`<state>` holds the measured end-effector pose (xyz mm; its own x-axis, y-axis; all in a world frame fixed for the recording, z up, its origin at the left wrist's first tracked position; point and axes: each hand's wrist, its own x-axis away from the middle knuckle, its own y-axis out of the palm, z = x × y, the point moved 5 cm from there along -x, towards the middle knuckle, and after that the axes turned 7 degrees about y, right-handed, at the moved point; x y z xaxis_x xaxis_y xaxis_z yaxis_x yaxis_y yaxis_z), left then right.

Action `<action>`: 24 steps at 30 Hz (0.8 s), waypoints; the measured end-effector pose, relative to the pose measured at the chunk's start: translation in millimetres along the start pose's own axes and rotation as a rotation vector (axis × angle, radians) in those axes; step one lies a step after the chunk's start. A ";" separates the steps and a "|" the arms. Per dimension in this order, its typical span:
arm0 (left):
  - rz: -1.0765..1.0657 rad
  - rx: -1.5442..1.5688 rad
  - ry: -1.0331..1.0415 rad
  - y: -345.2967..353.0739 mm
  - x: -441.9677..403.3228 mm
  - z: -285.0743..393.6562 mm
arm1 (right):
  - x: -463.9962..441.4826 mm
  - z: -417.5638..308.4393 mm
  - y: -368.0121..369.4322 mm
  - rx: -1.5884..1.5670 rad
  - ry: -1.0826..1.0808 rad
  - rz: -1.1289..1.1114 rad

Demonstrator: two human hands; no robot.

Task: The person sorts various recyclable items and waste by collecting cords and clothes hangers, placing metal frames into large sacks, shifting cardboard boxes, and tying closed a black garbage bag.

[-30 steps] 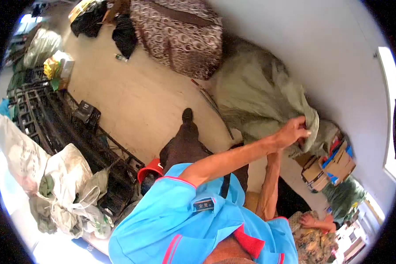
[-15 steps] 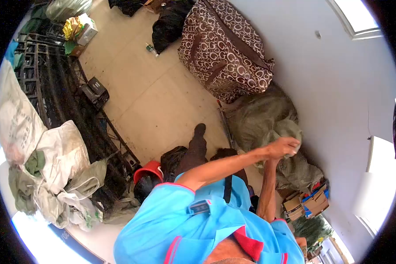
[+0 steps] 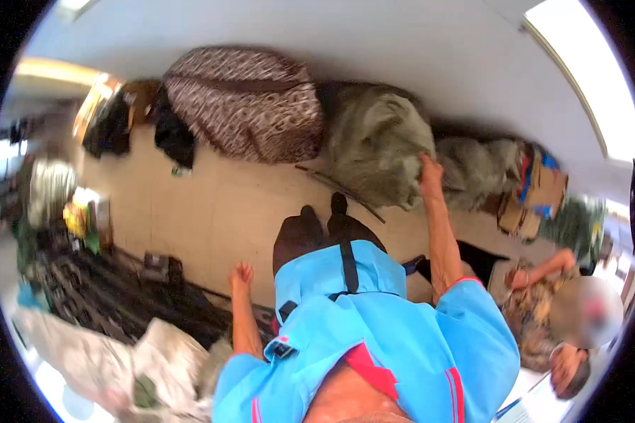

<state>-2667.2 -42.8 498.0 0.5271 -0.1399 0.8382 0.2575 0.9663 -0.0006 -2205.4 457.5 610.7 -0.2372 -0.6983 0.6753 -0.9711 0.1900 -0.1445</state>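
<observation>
My right hand [image 3: 431,175] reaches forward to a bulky grey-green woven sack [image 3: 381,144]. Its fingers are closed on the side of the sack, which stands against the wall. Away from the sack, my left hand [image 3: 242,275] hangs raised on the left, fingers curled in and nothing visible in them. A black slatted rack [image 3: 106,292] lies beyond that hand. Next to the grey-green sack sits a large brown-and-white patterned bag [image 3: 243,106], blurred by motion.
A thin bar [image 3: 346,194] lies on the floor before my feet. Right of the sack are another greyish sack [image 3: 476,166] and flattened cardboard [image 3: 545,185]. Another person in patterned clothing [image 3: 525,310] is close on my right. Pale sacks [image 3: 166,359] lie at lower left.
My view has turned to the right and towards the wall. My left hand has left the sack and swung back to the left; my right hand is still at the sack. Another person has come into view.
</observation>
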 end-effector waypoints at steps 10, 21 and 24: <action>-0.638 -0.733 0.197 276.5 34.3 75.1 | 61.7 17.9 102.7 0.192 -0.055 -0.151; -1.458 -1.094 0.459 551.5 148.4 9.6 | 140.1 -52.8 192.0 0.273 -0.446 0.067; -1.261 -1.037 0.249 591.9 143.1 6.3 | 162.1 -53.1 137.3 0.034 -0.507 0.370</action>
<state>-2444.5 510.4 621.0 -0.3380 -0.8029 0.4910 0.9404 -0.3085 0.1429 -2375.7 407.0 738.7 -0.5330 -0.8327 0.1501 -0.8207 0.4656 -0.3313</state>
